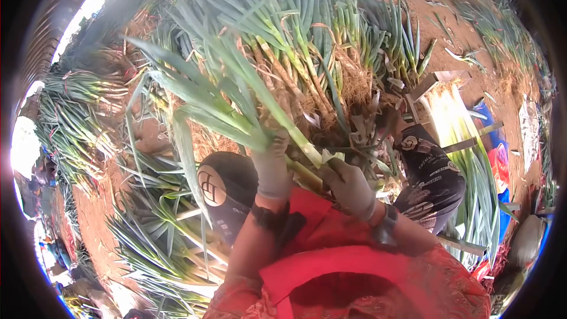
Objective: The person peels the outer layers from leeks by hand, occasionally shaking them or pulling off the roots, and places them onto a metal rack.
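Observation:
My left hand (271,165), in a pale glove, is wrapped around a large green onion (277,112) whose long leaves fan out to the upper left. One dry, pale leaf (188,147) hangs down beside my left knee. My right hand (349,188), also gloved, is closed at the onion's lower stalk, close to my lap. Its fingertips pinch a loose layer of the stalk there. The root end is hidden behind my hands.
A large heap of unpeeled green onions with roots (348,82) lies ahead. At right, a wooden rack (463,145) holds cleaned onions with white stalks. More onion bundles (82,106) lie on the bare soil at left, and loose ones (159,236) beside my left leg.

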A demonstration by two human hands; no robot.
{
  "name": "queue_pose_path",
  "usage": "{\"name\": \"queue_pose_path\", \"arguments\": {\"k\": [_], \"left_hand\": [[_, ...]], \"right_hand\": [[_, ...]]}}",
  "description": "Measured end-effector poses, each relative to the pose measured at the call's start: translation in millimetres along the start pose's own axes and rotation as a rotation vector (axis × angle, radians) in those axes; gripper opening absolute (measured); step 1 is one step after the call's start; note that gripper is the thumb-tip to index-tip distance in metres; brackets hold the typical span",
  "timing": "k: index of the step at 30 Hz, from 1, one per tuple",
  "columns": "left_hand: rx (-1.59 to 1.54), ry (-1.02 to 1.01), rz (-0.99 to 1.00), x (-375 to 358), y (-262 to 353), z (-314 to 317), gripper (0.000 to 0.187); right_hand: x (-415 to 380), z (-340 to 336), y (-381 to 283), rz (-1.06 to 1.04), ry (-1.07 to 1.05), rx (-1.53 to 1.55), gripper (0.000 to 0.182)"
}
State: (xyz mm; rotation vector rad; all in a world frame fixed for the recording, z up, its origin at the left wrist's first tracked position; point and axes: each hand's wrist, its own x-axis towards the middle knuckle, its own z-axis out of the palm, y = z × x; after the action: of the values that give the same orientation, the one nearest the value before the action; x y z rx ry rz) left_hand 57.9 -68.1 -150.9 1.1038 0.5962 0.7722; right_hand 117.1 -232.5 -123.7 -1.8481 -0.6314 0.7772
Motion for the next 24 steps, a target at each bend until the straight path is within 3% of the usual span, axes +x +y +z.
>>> {"name": "queue_pose_path", "arguments": {"k": [2, 8, 11, 15, 18, 19, 21, 24], "left_hand": [[-0.081, 0.058, 0.007, 1.3, -4.4, -0.6, 0.001], [-0.119, 0.157, -0.004, -1.2, 2.7, 10.5, 0.013], [-0.061, 0.056, 0.006, -11.5, 9.4, 12.7, 0.019], [0.217, 0.029, 0.216, -29.6, -47.8, -1.3, 0.017], [0.110, -0.039, -0.059, -28.4, -12.0, -20.4, 0.014], [0.095, 0.037, -0.166, -20.7, -11.0, -32.5, 0.011], [-0.001, 0.018, -0.096, -7.2, -25.8, -53.8, 0.009], [0.155, -0.136, 0.027, -14.0, -5.9, -58.5, 0.008]], "right_hand": [[10.4, 11.3, 9.1, -0.199, 0.180, -0.308, 0.023], [40.2, 18.7, 16.8, -0.349, 0.313, -0.337, 0.014], [45.7, 17.8, 17.6, -0.366, 0.275, -0.282, 0.013], [64.1, 6.2, -2.3, -0.504, 0.366, -0.460, 0.014], [55.4, -20.6, -17.0, -0.340, 0.179, -0.159, 0.017], [50.5, -24.8, -11.5, -0.170, 0.039, 0.194, 0.024], [31.9, -38.5, -16.5, -0.044, -0.008, 0.265, 0.029], [4.9, -49.8, -15.0, 0.038, -0.099, 0.301, 0.041]]}}
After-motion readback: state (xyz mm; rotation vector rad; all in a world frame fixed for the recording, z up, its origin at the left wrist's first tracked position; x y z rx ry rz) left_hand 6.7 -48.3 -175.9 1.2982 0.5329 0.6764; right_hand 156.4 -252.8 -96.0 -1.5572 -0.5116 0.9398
